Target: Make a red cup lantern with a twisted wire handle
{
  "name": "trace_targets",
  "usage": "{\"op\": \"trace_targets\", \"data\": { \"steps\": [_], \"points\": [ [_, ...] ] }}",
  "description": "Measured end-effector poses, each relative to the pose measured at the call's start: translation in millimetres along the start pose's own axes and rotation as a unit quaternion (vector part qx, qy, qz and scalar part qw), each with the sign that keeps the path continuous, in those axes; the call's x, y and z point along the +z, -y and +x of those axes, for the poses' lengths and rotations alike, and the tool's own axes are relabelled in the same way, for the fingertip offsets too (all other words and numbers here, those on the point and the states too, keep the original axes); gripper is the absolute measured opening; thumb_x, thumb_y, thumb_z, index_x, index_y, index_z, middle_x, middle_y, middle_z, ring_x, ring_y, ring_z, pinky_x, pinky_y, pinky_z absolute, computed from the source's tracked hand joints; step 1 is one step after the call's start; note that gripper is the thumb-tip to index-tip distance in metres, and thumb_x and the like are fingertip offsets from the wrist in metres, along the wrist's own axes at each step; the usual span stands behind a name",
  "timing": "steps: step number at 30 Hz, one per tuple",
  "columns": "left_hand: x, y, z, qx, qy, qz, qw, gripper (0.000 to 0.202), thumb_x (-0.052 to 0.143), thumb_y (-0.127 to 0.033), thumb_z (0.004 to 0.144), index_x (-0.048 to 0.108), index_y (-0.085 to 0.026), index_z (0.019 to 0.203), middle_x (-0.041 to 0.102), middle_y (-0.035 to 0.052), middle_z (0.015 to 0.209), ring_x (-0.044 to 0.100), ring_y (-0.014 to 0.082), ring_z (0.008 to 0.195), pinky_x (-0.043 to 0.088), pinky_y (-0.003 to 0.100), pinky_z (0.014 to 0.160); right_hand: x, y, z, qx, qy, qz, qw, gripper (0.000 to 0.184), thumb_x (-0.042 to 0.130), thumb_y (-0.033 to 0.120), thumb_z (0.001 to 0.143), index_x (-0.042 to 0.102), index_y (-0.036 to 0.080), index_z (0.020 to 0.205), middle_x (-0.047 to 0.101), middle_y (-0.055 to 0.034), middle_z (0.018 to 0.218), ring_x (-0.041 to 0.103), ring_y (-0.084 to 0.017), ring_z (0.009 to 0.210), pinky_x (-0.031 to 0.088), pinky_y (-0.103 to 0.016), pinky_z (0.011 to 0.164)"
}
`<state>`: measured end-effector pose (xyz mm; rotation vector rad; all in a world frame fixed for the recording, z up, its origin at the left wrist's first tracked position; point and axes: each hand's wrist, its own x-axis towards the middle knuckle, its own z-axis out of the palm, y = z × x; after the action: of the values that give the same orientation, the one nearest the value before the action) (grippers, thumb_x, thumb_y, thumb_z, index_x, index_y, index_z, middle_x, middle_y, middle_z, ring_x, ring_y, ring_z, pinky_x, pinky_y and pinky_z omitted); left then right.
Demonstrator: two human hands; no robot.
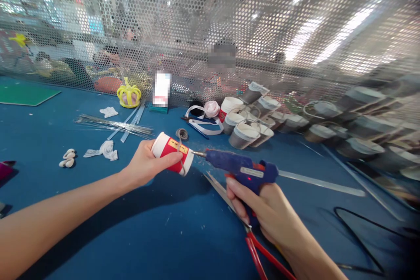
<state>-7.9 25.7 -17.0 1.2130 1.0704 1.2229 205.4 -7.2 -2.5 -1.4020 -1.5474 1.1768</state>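
My left hand (147,162) grips a red and white paper cup (160,145), tilted on its side, with its rim end toward the right. A grey cord (180,138) runs across the cup, partly under my thumb. My right hand (252,201) is wrapped round the handle of a blue hot glue gun (226,160), a red light glowing on its side. The gun's metal nozzle is at the cup's right-hand edge; whether it touches, I cannot tell. A clear glue stick (321,183) sticks out of the gun's back. Red-handled scissors (251,238) lie beneath my right hand.
Grey cups (243,135) are grouped at the right rear. Behind my left hand lie thin wires (114,124), white lace (106,151) and a yellow crown-shaped piece (129,95). A black cable (354,227) loops at right. A perforated metal screen (183,22) bounds the blue table's back.
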Motion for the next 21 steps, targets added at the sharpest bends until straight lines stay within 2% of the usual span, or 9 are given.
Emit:
{"op": "trace_targets", "data": {
  "steps": [6, 15, 21],
  "points": [
    [0.5, -0.2, -0.3, 0.004, -0.001, 0.007, 1.000, 0.016, 0.069, -0.025, 0.061, 0.065, -0.011, 0.067, 0.068, 0.0039, 0.062, 0.059, 0.0117, 0.052, 0.046, 0.020, 0.049, 3.4, -0.3, 1.2, -0.009, 0.021, 0.012, 1.000, 0.032, 0.053, 0.042, 0.076, 0.052, 0.015, 0.059, 0.042, 0.0048, 0.032, 0.036, -0.006, 0.031, 0.028, -0.020, 0.034],
    [0.4, -0.3, 0.0, 0.000, 0.006, -0.005, 1.000, 0.018, 0.067, -0.028, 0.064, 0.066, -0.011, 0.072, 0.069, 0.0047, 0.065, 0.062, 0.0139, 0.057, 0.050, 0.022, 0.055, 5.7, 2.2, -4.2, -0.007, 0.053, 0.016, 0.998, 0.032, 0.054, 0.044, 0.075, 0.051, 0.015, 0.060, 0.042, 0.0056, 0.033, 0.035, -0.006, 0.029, 0.027, -0.020, 0.033],
    [1.1, -0.9, -1.5, -0.002, 0.004, -0.018, 1.000, 0.016, 0.069, -0.026, 0.062, 0.065, -0.012, 0.068, 0.068, 0.0026, 0.063, 0.060, 0.0112, 0.053, 0.048, 0.019, 0.052, 2.9, -0.7, 1.1, -0.004, 0.037, 0.035, 0.999, 0.032, 0.054, 0.042, 0.075, 0.051, 0.015, 0.058, 0.042, 0.0049, 0.033, 0.035, -0.006, 0.031, 0.028, -0.020, 0.033]
  ]
}}
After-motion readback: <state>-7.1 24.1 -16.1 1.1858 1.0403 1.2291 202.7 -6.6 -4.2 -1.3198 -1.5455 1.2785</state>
